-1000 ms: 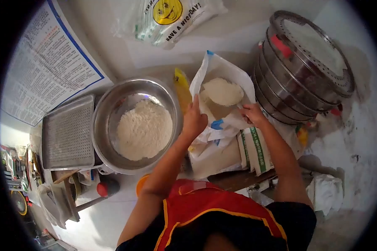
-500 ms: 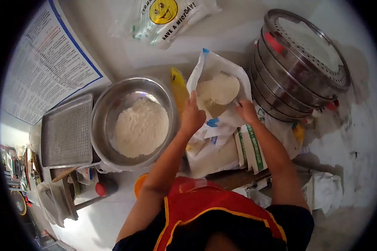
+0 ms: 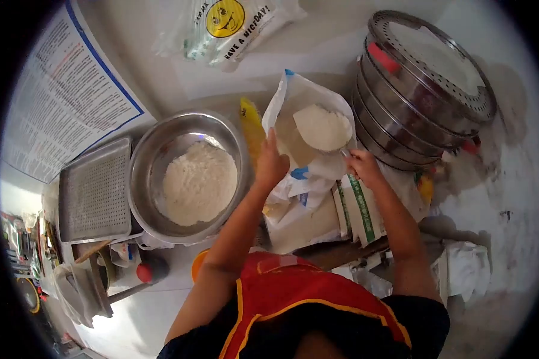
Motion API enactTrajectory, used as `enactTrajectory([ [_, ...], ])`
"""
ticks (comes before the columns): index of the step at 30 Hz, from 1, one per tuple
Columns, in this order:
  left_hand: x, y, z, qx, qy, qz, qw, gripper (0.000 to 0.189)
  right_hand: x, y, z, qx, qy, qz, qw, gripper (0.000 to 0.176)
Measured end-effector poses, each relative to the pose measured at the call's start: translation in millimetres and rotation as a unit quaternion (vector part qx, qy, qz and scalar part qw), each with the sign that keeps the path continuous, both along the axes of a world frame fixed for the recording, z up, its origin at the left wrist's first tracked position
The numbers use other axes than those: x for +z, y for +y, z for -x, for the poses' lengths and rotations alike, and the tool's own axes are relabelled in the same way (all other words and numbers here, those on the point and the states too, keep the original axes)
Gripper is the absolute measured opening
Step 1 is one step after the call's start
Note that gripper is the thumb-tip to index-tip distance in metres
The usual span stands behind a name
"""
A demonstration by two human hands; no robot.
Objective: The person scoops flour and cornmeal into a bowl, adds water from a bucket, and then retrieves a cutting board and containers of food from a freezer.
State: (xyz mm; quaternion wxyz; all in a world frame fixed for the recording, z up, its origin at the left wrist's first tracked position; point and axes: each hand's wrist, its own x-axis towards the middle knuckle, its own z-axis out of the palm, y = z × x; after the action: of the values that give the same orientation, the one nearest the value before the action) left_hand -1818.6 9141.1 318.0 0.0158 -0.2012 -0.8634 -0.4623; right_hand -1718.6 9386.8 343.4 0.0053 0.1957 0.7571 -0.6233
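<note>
My right hand is closed round the short handle of a scoop. A heap of white flour fills the scoop, hiding most of its bowl. The scoop is over the mouth of an open white flour bag. On the bag's left side, my left hand grips the rim, with the index finger pointing up along it. Left of that hand stands a wide steel basin with a mound of flour in it.
Stacked steel steamers stand close on the right of the bag. A perforated tray lies left of the basin. Behind are a plastic bag with a smiley and a printed sheet. A red-lidded jar stands below the basin.
My right hand has moved slightly right and up, and the scoop now shows a fuller, rounded heap of flour. My left hand stays at the bag's rim.
</note>
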Motion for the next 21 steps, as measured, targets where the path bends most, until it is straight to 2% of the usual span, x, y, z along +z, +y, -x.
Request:
enactTrajectory([
  [3, -1.5, -0.7, 0.1, 0.002, 0.016, -0.019, 1.0, 0.072, -13.3, 0.8, 9.2, -0.019, 0.004, -0.143, 0.99, 0.013],
  [4, -0.8, -1.1, -0.1, 0.002, 0.02, -0.025, 1.0, 0.072, -16.8, -0.5, 13.6, -0.016, 0.012, -0.284, 0.959, 0.015],
  [6, -1.9, -2.9, -2.8, 0.004, 0.011, -0.02, 1.0, 0.071, -18.3, -14.7, 19.0, -0.01, 0.024, -0.543, 0.84, 0.02],
  [9, 3.7, -2.0, 0.5, 0.011, -0.009, -0.005, 1.0, 0.07, -13.4, -13.4, 29.2, 0.003, -0.001, -0.464, 0.886, 0.024],
  [12, 6.3, -3.6, -2.5, 0.008, -0.016, -0.007, 1.0, 0.07, -52.2, 4.3, 37.0, -0.006, 0.056, -0.392, 0.918, 0.023],
  [15, 5.7, -3.8, -1.2, 0.008, -0.007, -0.003, 1.0, 0.071, -24.9, -5.3, 28.0, 0.034, 0.024, -0.425, 0.904, 0.023],
  [18, 5.2, -2.7, -1.6, 0.008, -0.008, -0.003, 1.0, 0.071, -34.9, 0.0, 21.7, -0.009, 0.02, -0.219, 0.975, 0.018],
  [21, 3.9, -2.5, -1.3, 0.008, -0.006, -0.003, 1.0, 0.071, -22.5, 0.9, 7.7, -0.056, -0.053, -0.001, 0.997, 0.017],
])
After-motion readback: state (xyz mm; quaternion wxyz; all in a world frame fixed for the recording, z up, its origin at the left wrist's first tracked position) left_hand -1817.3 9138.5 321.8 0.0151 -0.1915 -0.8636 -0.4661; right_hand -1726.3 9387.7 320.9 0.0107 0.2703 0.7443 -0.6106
